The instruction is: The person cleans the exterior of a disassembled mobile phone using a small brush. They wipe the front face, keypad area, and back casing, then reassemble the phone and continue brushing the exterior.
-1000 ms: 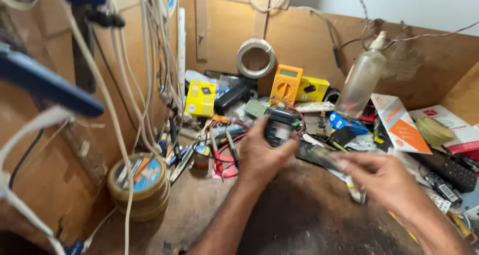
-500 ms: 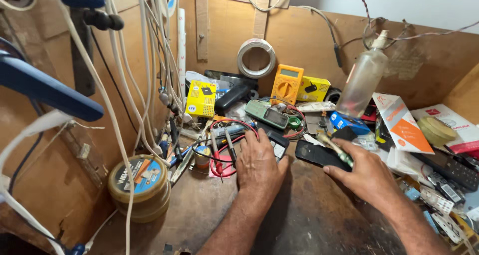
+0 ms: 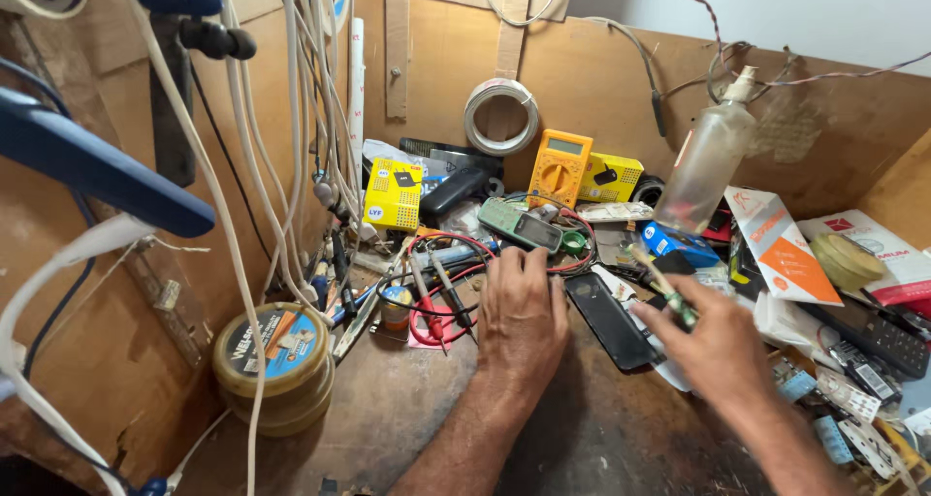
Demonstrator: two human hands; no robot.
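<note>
Just right of the flat, fingers-together left hand (image 3: 524, 307) lies the black phone (image 3: 609, 320), long axis angled away, while the blurred right hand (image 3: 718, 346) apparently pinches a green-tipped tool (image 3: 664, 285).

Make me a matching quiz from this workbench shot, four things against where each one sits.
Things:
1. multimeter
2. round tin
3. spray bottle
4. black phone

Places:
A. front left, by the hanging cables
B. between the left hand and right hand
C. leaning on the back wall, centre
D. upright at back right

Pairs: 1-C, 2-A, 3-D, 4-B
</note>
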